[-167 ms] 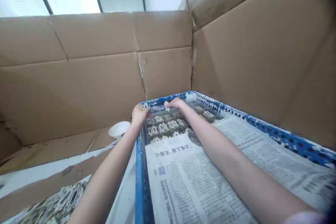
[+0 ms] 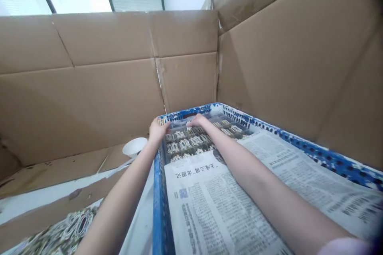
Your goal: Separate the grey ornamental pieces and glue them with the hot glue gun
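At the far end of the blue basket (image 2: pixel 160 207), our right hand (image 2: pixel 198 120) pinches a small pale piece (image 2: pixel 188 125) over rows of folded pieces (image 2: pixel 187 143); our left hand (image 2: pixel 157 130), far left, we cannot read.

Holds the left arm (image 2: pixel 119 191) and right arm (image 2: pixel 260 183) stretched far forward, both bare. Slants the one up from the bottom edge, the other in from the lower right, below it a blurred lilac sleeve (image 2: pixel 344 247). Keeps the left hand (image 2: pixel 157 130) and right hand (image 2: pixel 197 121) near each other but apart. Points the left thumb (image 2: pixel 167 125) inward, with most of the left fingers out of sight. Bends the right wrist (image 2: pixel 210 125) inward, with fingertips (image 2: pixel 192 121) drawn together in a pinch.
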A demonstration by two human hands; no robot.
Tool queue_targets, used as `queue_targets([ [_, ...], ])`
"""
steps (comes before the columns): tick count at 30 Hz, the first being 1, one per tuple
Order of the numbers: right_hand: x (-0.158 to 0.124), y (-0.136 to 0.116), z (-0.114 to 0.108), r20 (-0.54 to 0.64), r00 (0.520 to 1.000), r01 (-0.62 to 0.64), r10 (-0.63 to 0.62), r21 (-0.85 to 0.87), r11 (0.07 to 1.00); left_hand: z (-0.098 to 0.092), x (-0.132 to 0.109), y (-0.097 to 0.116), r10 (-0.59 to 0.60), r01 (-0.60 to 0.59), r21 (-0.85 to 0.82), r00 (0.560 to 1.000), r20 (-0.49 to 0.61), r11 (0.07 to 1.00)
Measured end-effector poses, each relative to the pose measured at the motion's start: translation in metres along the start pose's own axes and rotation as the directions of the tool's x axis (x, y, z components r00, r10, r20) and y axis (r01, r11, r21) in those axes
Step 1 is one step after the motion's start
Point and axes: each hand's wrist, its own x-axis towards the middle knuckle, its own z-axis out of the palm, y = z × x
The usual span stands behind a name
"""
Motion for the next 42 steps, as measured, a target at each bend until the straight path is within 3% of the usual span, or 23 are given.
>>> queue_targets([
  [9,-0.012,0.005,0.020,0.072,0.997,0.019,-0.015,-0.054,0.998,0.000,-0.007,0.008,0.009,-0.010,-0.028,1.000,-0.025,1.000],
  [22,-0.015,-0.006,0.020,0.036,0.998,-0.048,0.051,-0.077,0.996,0.000,-0.006,0.005,0.035,-0.035,-0.034,0.999,0.013,0.999],
  [26,-0.019,-0.009,0.013,0.034,0.999,0.003,-0.004,0.033,0.999,-0.001,-0.008,0.007,0.047,-0.046,-0.047,0.998,0.034,0.998],
  [29,-0.025,-0.016,0.007,0.082,0.987,0.120,-0.138,0.195,0.973,-0.001,-0.011,0.013,0.069,-0.066,-0.062,0.996,0.063,0.996],
  [35,-0.039,-0.041,0.005,0.192,0.876,0.295,-0.443,0.513,0.806,-0.001,-0.017,0.024,0.128,-0.112,-0.113,0.980,0.150,0.987],
  [42,-0.048,-0.053,0.019,0.134,0.880,0.280,-0.455,0.628,0.726,-0.003,-0.016,0.024,0.117,-0.087,-0.150,0.971,0.207,0.985],
])
